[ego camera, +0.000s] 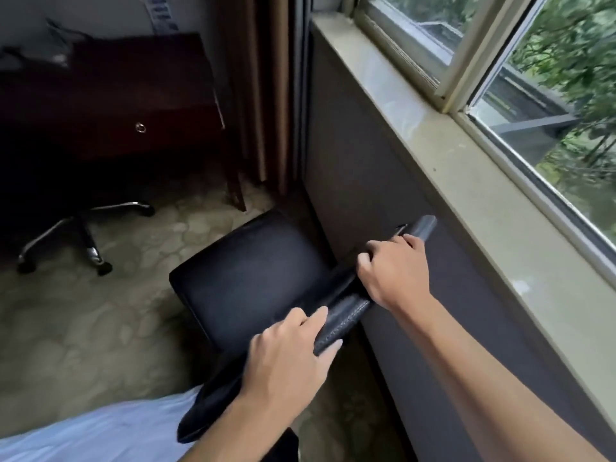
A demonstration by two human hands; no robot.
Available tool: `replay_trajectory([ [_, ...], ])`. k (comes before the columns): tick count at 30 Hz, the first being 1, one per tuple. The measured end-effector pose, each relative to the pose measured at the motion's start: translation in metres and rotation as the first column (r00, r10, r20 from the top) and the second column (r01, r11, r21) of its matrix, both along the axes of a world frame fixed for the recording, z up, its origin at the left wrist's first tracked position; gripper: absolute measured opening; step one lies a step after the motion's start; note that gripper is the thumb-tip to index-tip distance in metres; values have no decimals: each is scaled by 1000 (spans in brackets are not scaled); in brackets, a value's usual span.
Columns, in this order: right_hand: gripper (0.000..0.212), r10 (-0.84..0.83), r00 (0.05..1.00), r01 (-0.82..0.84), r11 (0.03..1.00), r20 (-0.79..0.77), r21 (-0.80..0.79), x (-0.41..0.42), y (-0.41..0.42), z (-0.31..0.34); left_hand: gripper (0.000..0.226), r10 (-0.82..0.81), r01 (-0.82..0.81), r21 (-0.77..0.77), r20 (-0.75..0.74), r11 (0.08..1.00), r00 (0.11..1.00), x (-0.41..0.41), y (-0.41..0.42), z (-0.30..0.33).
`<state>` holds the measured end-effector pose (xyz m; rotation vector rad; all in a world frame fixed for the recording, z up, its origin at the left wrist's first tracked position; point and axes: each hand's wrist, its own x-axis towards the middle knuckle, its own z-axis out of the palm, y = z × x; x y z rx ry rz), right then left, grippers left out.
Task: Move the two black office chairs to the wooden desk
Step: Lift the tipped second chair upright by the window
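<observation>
Head view, the only 1: looking down along both bare forearms at a black office chair (246, 278) parked hard against the grey wall under the window sill (450, 155). Left hand (286, 358) wrapped over the near end of the backrest top edge (343, 315), fingers (320, 316) curled over the stitched leather, thumb side hidden beneath. Right hand (393, 271) clamped further along the same edge, toward the wall, knuckles up and fingers folded round the padding. 2 grips spaced apart on 1 rail, most likely to steer as well as push, since a caster chair swings if driven from a single point. Seat facing away from the body and toward the wooden desk (110, 95), so a forward shove should roll it there. Desk well apart from this chair, up and left, dark, with a round drawer pull; some blurred items on its surface, too smeared to name. Second chair only partly shown: chrome star base (83, 235) on casters resting on the patterned carpet (66, 328) just in front of the desk, seat lost in shadow, seemingly already in place. Judged about half done, with this chair yet to cross the carpet. Curtain (266, 95) hanging between desk and window.
</observation>
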<state>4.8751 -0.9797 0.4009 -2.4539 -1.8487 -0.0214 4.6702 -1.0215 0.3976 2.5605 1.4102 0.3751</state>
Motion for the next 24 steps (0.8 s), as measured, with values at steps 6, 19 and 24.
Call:
replay_trajectory([
  [6,48,87,992,-86,996,97,-11,0,5,1,45,42,-42,-12,44,999,998,-3,3,-5],
  [19,43,457,890,-456,888,-7,56,-26,-38,-2,82,490,-492,-14,-74,871,869,-44,-37,-1],
  [24,56,533,846,-532,843,13,77,-28,-58,-2,70,578,-584,-63,-89,810,811,-44,-53,3],
])
